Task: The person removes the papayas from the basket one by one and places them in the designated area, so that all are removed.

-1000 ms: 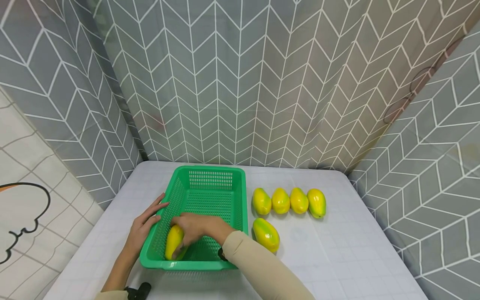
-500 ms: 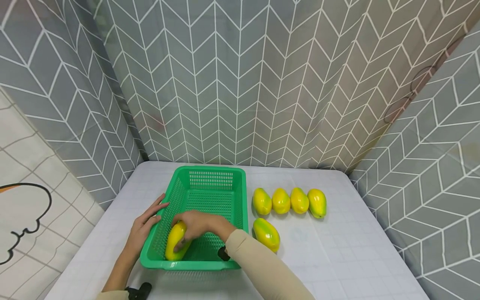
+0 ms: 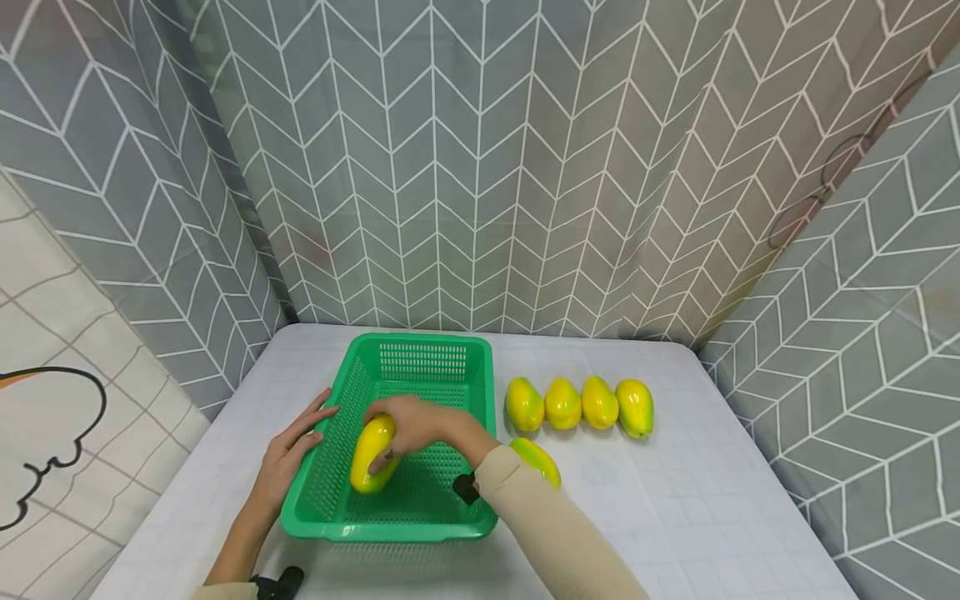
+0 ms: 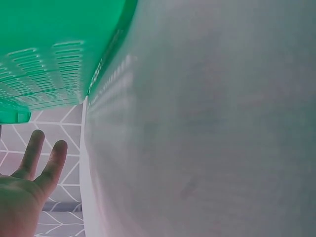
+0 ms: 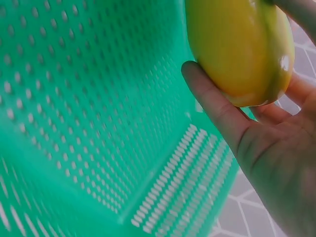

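Note:
My right hand [image 3: 408, 425] grips a yellow papaya [image 3: 372, 454] inside the green plastic basket [image 3: 390, 532], over its left half. In the right wrist view the thumb and fingers curl round the papaya [image 5: 237, 49], with the perforated basket wall [image 5: 98, 108] beside it. My left hand [image 3: 288, 446] lies against the basket's left rim with its fingers extended. Two straight fingers of the left hand [image 4: 37, 168] show in the left wrist view, below the basket's side [image 4: 54, 64].
Right of the basket, several yellow-green papayas [image 3: 562, 404] stand in a row. Another papaya [image 3: 537, 460] lies nearer, partly covered by the right sleeve [image 3: 551, 517]. A white cloth covers the table [image 3: 675, 517]. Patterned curtains [image 3: 480, 167] rise at the back and sides.
My right hand has lifted the papaya from the basket's near left corner and moved it away from me and slightly right. The left hand keeps its place at the rim.

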The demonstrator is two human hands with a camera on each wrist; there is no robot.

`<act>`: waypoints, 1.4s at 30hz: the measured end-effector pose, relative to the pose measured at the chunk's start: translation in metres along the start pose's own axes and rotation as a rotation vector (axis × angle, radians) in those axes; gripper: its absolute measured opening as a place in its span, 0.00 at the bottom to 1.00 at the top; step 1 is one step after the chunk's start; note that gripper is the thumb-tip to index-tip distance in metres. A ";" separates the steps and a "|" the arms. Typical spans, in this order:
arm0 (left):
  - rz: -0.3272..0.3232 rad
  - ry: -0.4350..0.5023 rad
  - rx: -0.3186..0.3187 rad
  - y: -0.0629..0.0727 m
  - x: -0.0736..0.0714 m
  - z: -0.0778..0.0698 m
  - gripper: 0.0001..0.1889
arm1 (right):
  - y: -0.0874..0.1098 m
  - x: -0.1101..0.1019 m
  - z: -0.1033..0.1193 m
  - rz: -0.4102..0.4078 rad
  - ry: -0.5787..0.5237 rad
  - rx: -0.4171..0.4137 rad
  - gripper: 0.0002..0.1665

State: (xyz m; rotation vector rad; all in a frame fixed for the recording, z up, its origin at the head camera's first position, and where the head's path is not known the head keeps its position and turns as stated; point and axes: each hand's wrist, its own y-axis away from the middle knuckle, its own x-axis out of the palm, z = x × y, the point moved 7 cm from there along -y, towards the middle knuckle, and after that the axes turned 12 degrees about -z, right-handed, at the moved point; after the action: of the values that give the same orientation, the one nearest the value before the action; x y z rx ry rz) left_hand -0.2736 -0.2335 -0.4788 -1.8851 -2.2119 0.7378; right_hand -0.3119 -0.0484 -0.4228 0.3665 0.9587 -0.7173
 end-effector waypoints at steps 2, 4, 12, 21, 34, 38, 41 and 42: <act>-0.001 0.009 0.000 0.000 0.000 0.000 0.20 | 0.003 -0.011 -0.003 -0.024 -0.008 0.011 0.44; -0.005 0.012 0.004 -0.001 -0.001 -0.001 0.20 | 0.005 -0.020 -0.006 -0.049 -0.010 0.019 0.43; -0.013 0.027 0.007 0.000 -0.001 0.000 0.21 | 0.018 -0.052 -0.018 -0.117 -0.007 0.060 0.42; -0.024 0.029 0.033 -0.002 -0.001 0.000 0.20 | 0.046 -0.092 -0.040 -0.170 -0.063 0.108 0.40; -0.030 0.031 0.025 0.000 -0.001 -0.001 0.20 | 0.093 -0.127 -0.079 -0.226 -0.136 0.164 0.40; -0.031 0.032 0.026 -0.001 -0.001 -0.001 0.20 | 0.111 -0.136 -0.091 -0.238 -0.143 0.183 0.40; -0.031 0.037 0.026 -0.001 -0.001 0.000 0.20 | 0.124 -0.141 -0.100 -0.233 -0.131 0.205 0.40; -0.031 0.033 0.026 -0.001 -0.001 0.000 0.20 | 0.128 -0.142 -0.103 -0.229 -0.123 0.211 0.40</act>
State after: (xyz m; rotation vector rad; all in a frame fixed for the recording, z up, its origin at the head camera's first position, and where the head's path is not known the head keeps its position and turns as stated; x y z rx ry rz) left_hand -0.2746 -0.2350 -0.4778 -1.8330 -2.1967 0.7214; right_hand -0.3389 0.1583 -0.3619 0.3960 0.8181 -1.0433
